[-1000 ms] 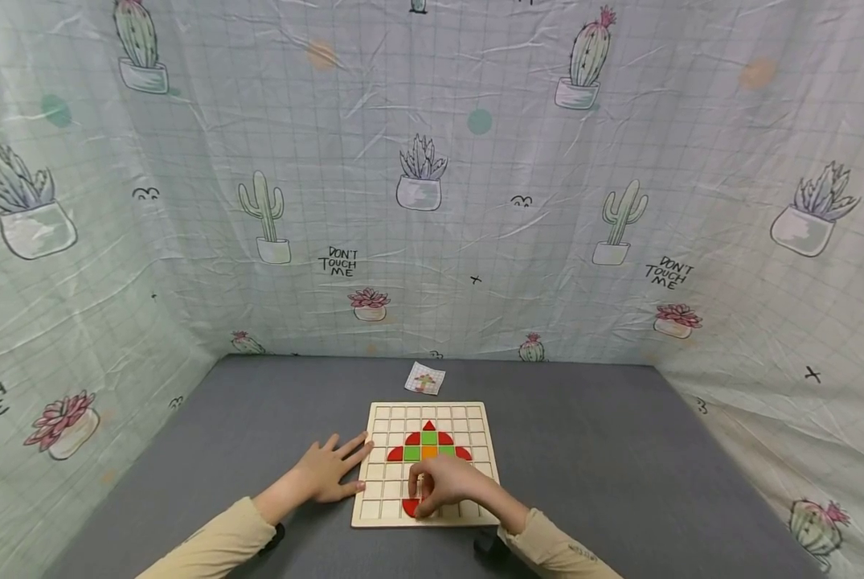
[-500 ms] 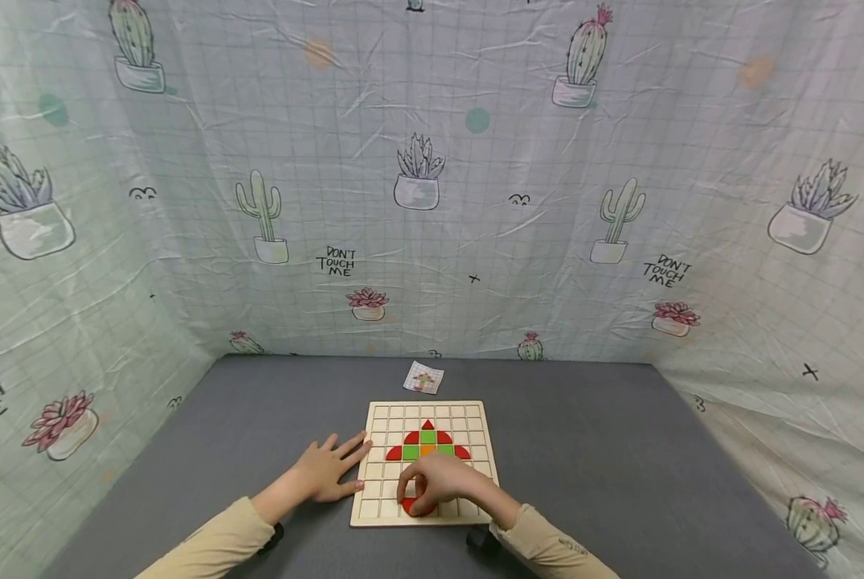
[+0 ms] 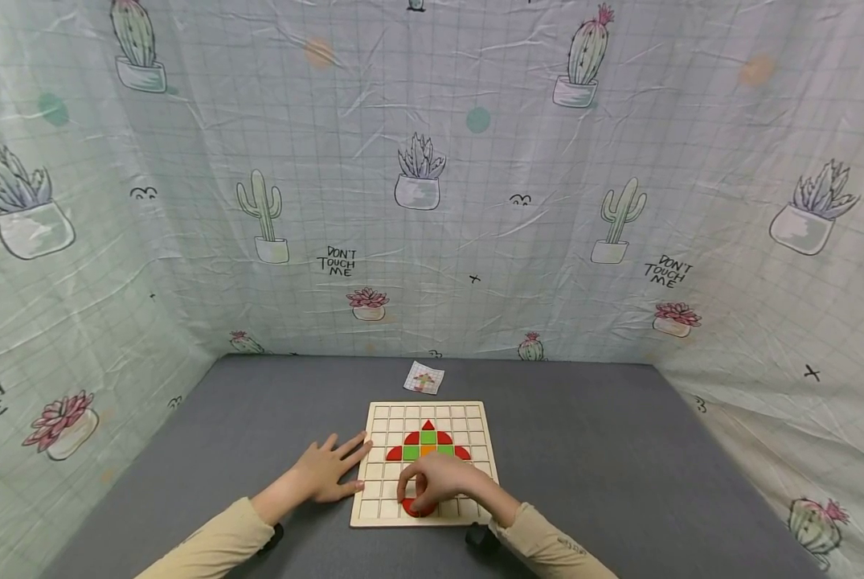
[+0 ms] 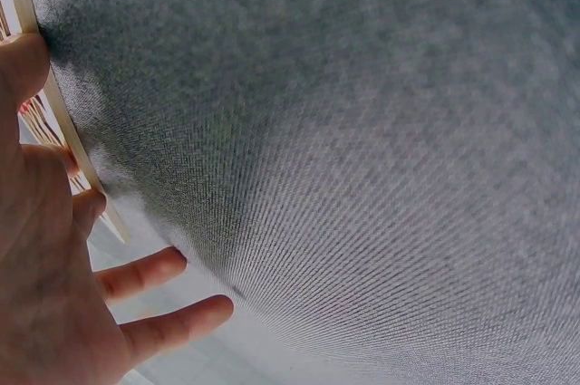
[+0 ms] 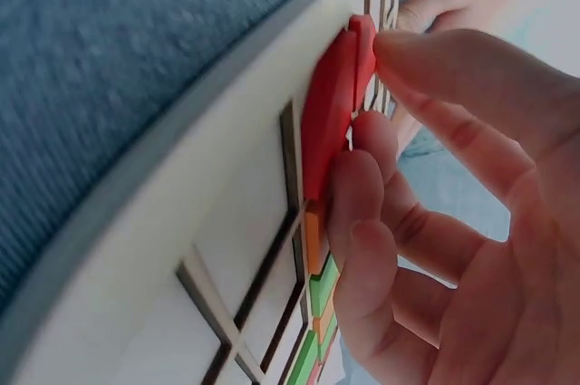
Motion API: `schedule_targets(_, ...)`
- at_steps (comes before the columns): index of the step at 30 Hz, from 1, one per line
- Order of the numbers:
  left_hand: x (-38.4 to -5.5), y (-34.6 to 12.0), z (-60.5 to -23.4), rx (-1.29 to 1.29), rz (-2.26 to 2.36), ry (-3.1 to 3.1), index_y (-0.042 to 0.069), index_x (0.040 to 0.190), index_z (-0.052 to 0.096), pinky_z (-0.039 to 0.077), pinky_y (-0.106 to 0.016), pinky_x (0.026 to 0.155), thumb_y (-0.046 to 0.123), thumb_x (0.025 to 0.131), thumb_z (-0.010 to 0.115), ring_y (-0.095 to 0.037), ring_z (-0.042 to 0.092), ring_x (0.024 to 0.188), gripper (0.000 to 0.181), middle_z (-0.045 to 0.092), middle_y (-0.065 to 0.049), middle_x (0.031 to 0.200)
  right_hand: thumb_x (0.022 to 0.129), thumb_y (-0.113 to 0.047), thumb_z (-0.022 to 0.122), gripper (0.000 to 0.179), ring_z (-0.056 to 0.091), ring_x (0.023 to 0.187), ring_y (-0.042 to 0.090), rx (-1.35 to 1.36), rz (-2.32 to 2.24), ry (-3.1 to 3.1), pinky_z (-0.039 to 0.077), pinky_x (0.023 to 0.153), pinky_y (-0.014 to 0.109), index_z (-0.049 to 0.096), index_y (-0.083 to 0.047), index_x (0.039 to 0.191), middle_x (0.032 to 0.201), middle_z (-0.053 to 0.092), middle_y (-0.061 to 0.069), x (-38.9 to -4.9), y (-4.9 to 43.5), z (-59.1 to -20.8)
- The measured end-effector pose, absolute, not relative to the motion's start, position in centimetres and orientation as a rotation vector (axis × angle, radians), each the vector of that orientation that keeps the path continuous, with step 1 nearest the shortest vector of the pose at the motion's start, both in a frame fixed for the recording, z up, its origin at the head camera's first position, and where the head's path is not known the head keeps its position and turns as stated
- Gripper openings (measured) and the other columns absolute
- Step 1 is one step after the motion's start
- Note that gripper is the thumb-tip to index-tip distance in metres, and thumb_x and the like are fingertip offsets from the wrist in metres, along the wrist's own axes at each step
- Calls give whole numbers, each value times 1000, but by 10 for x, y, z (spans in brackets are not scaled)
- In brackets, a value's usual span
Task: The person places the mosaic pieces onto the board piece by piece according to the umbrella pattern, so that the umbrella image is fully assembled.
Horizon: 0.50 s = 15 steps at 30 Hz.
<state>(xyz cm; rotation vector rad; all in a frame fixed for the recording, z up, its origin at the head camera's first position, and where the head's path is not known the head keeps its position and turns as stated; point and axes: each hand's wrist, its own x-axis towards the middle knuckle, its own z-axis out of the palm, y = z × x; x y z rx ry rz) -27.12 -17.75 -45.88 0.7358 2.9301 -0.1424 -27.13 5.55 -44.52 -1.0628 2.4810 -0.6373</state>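
Observation:
A square wooden grid board (image 3: 468,413) holds flat green, orange and red pieces arranged like a stepped tree. My left hand (image 3: 323,470) lies beside its left edge, fingers spread, fingertips and thumb on the rim. My right hand (image 3: 442,476) bends over the lower middle of the board. Its thumb and index finger pinch a red rounded-corner piece (image 5: 363,54) in the bottom row. Right beside that lies a matching red piece (image 5: 326,122); the pair forms a half-round shape. The right hand hides the middle of the pattern in the head view, while an orange piece (image 5: 314,238) shows in the right wrist view.
A small pattern card (image 3: 423,378) with a similar coloured figure lies behind the board. The dark grey tabletop (image 3: 576,450) extends on both sides. A cactus-print curtain (image 3: 475,241) encloses the back and sides.
My right hand has shifted slightly left, its index finger moving to the outer side of the left red piece. It has stayed nearly still since; my left hand has not moved.

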Motion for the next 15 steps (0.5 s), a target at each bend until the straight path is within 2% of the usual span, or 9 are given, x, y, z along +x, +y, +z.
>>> schedule_targets(9,-273,-177,-458,733,-145,2927,23,139,32,35,-57,91,57,84,45,-38,37,125,66,29,1,146,77,-7,67,15,46,49,-3,-1087,-789,2344,38,49,14,69,-13,90,60,59,1,-277,65,-445)
schedule_targets(15,-274,-177,-457,744,-117,2928,21,139,33,35,-58,90,55,85,46,-39,37,124,65,30,0,145,78,-7,66,12,48,53,-2,-1101,-824,2353,39,51,14,69,-11,89,66,63,2,-278,70,-442)
